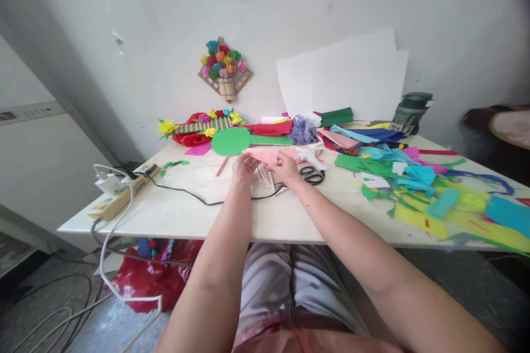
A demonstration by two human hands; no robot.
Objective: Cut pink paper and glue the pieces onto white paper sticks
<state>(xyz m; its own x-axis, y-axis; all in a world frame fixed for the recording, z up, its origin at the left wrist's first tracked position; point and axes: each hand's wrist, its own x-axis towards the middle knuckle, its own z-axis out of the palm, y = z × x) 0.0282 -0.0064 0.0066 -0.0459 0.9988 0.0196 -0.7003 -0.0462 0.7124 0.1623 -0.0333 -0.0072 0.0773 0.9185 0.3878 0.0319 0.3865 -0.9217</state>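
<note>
Both my hands meet over the middle of the white table (174, 215). My left hand (244, 170) and my right hand (287, 170) each pinch an edge of a pink sheet of paper (267, 154) held between them, fingers curled on it. Thin white sticks (265, 177) lie on the table just under my hands. Black scissors (312, 175) rest right beside my right hand, and a white glue gun (310, 159) lies just behind them.
Many coloured paper scraps (418, 187) cover the right half. A green paper paddle shape (232, 142), purple yarn (303, 131) and a flower craft (202, 127) lie at the back. A power strip (120, 193) with cables sits at the left edge. White sheets (343, 80) lean on the wall.
</note>
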